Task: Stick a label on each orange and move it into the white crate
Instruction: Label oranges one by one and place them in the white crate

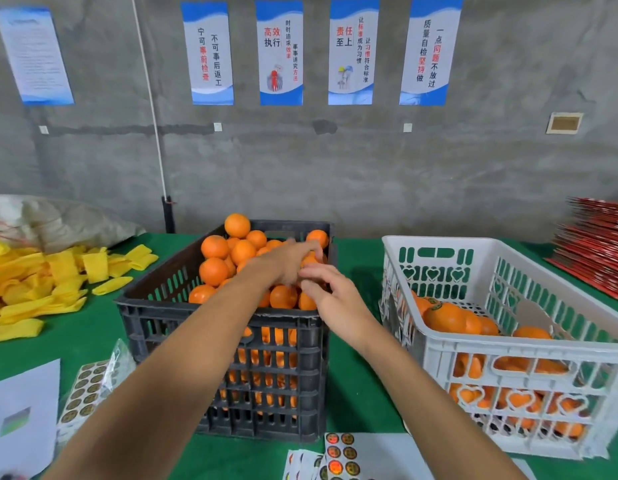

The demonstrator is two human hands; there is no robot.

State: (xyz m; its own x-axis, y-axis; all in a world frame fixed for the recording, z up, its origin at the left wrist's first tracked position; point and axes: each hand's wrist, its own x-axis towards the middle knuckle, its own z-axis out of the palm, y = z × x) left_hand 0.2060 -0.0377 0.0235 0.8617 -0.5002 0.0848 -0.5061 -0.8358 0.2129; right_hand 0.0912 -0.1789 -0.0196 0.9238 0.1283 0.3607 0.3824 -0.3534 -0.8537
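A black crate (182,306) heaped with oranges (214,270) stands in the middle of the green table. My left hand (286,261) reaches over its right side and closes on an orange (310,259) on top of the pile. Just in front of it my right hand (330,292) hovers with fingers curled and the fingertips near that orange; whether a label is on a fingertip cannot be told. To the right stands the white crate (508,344) with several labelled oranges (442,317) in it. A sheet of round labels (342,455) lies at the near edge.
More label sheets in a plastic bag (89,389) lie at the near left beside white paper (20,410). Yellow foam sleeves (40,282) are heaped at the far left. A stack of red cartons (598,247) sits at the far right. A concrete wall with posters stands behind.
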